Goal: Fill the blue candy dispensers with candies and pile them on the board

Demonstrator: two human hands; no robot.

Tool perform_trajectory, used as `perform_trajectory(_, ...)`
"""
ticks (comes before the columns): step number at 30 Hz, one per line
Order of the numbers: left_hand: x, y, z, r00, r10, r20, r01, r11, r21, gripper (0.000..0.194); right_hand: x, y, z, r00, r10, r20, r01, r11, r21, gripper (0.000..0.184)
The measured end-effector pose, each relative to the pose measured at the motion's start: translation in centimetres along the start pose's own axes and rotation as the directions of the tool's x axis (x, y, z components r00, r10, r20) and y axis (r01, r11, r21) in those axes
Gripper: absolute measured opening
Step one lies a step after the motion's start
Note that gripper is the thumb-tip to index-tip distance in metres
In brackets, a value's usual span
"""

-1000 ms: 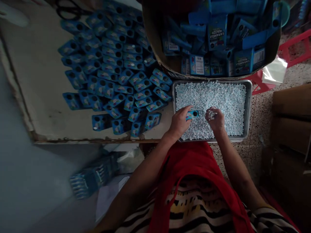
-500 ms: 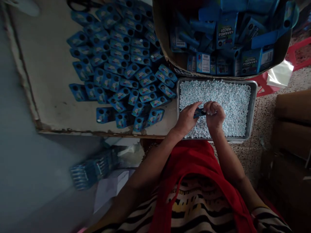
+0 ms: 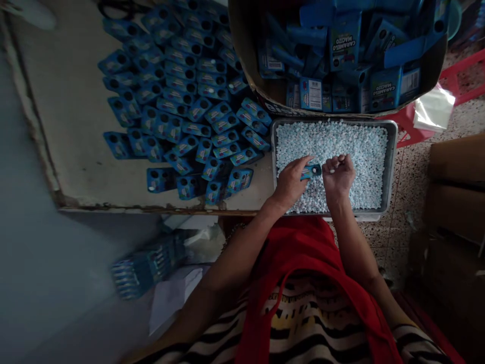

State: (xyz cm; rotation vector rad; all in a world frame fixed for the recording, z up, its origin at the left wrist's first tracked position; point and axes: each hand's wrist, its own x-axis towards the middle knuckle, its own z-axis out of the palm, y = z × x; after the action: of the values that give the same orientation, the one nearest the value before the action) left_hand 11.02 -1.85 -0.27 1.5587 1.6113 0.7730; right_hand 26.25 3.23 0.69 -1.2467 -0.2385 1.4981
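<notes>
Above a metal tray [image 3: 392, 167] of small white and pale blue candies [image 3: 364, 151], my left hand [image 3: 291, 183] grips a small blue candy box [image 3: 310, 172]. The box's end with a dark round hole faces up and to the right, and something white shows at the hole. Just right of the box, my right hand [image 3: 339, 177] is turned palm up with its fingers curled over a few candies. A white candy shows at its fingertips. The two hands are close but apart.
Many similar blue boxes [image 3: 182, 116] stand on the table [image 3: 83, 167] to the left. A large cardboard carton [image 3: 246, 65] full of blue boxes is behind the tray. Brown cartons [image 3: 454, 212] sit at right, near a red stool [image 3: 460, 76].
My right hand has drawn slightly right, away from the box, and turned palm up. The box's holed end now shows more clearly in my left hand. The whole view has shifted a little.
</notes>
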Motion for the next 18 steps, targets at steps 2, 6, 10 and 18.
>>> perform_trajectory(2, -0.2, -0.5, -0.3, 0.998, 0.002, -0.059, -0.005, 0.998, -0.063, 0.067, 1.0, -0.2, -2.0, 0.997, 0.067, -0.033, -0.068, 0.997, -0.031, 0.04)
perform_trajectory(6, -0.2, -1.5, -0.8, 0.998, 0.005, -0.059, -0.017, 0.981, -0.195, 0.045, 0.9, -0.8, -6.3, 0.997, -0.01, -0.071, -0.026, 0.873, -0.487, 0.029)
perform_trajectory(10, -0.1, -1.5, -0.1, 0.998, -0.014, -0.065, -0.003, 0.969, -0.248, 0.04, -1.0, -1.9, -9.3, 0.974, -0.148, 0.169, 0.218, 0.438, -0.872, 0.04)
perform_trajectory(18, -10.9, -2.3, -3.4, 0.859, -0.349, -0.375, 0.288, 0.934, -0.21, 0.037, 0.5, -0.8, -7.6, 0.938, -0.07, 0.341, 0.345, 0.302, -0.889, 0.045)
